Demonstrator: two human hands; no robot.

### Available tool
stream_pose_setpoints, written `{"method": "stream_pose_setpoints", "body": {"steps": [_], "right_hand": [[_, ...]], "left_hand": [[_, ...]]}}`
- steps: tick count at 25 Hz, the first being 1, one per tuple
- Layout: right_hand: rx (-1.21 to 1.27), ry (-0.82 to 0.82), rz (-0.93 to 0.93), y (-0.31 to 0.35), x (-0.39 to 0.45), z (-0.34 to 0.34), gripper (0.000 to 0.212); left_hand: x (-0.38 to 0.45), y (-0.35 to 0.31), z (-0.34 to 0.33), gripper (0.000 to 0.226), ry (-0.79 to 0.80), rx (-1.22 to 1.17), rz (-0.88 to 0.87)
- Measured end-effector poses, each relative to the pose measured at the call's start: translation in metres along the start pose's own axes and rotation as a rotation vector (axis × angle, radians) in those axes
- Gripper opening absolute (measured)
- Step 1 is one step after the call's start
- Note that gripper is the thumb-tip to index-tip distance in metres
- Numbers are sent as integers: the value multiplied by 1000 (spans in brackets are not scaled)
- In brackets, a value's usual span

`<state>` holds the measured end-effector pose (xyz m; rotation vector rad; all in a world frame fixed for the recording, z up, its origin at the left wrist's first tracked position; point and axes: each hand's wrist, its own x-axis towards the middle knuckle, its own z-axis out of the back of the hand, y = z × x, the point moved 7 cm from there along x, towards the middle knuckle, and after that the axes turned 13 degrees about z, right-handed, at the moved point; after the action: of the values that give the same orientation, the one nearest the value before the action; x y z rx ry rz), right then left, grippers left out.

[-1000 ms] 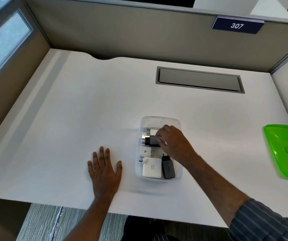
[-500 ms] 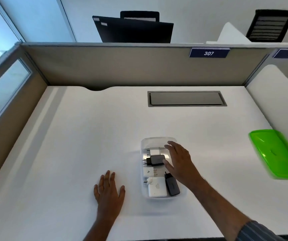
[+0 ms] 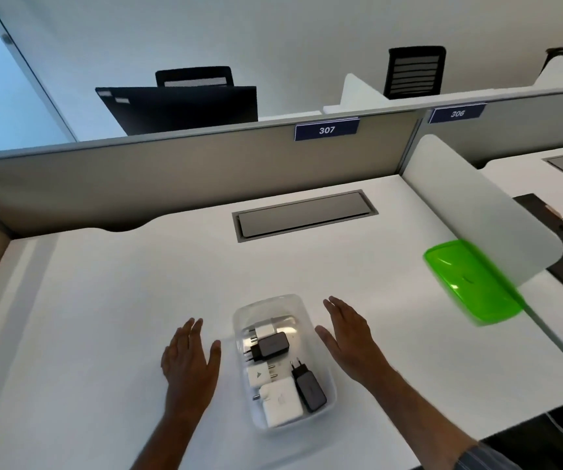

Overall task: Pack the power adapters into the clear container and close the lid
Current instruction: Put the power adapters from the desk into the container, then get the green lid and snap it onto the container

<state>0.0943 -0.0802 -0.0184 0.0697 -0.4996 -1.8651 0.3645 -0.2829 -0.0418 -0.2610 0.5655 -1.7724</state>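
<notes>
I see five black and white plug-in power adapters [image 3: 275,368] packed in the clear plastic container [image 3: 330,395], both hands [image 3: 190,356] [image 3: 349,337] flat-open and empty beside it, green translucent lid [image 3: 470,283] unfitted far right.

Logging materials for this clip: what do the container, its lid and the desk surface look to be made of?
Clear container: transparent plastic, probably; the adapters show through its walls. Green lid: translucent glossy plastic, with bright highlights. Desk: smooth white matte top, likely laminate; the pictures can't settle it.
</notes>
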Motion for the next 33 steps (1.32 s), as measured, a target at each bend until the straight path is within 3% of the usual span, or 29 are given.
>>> {"method": "stream_pose_setpoints", "body": {"steps": [6, 14, 20, 28, 33], "right_hand": [[-36, 29, -155, -71, -27, 14, 77], [-65, 66, -237, -177, -63, 47, 80], [-103, 78, -286, -263, -94, 68, 67], [-139, 87, -295, -337, -126, 80, 85], [-146, 104, -307, -357, -124, 91, 70]], "left_hand": [[9, -89, -12, 63, -34, 54, -201], [-24, -199, -77, 71, 17, 109, -313], [-55, -272, -151, 68, 98, 185, -381], [-92, -329, -237, 71, 244, 241, -403], [-110, -353, -270, 74, 305, 265, -422]]}}
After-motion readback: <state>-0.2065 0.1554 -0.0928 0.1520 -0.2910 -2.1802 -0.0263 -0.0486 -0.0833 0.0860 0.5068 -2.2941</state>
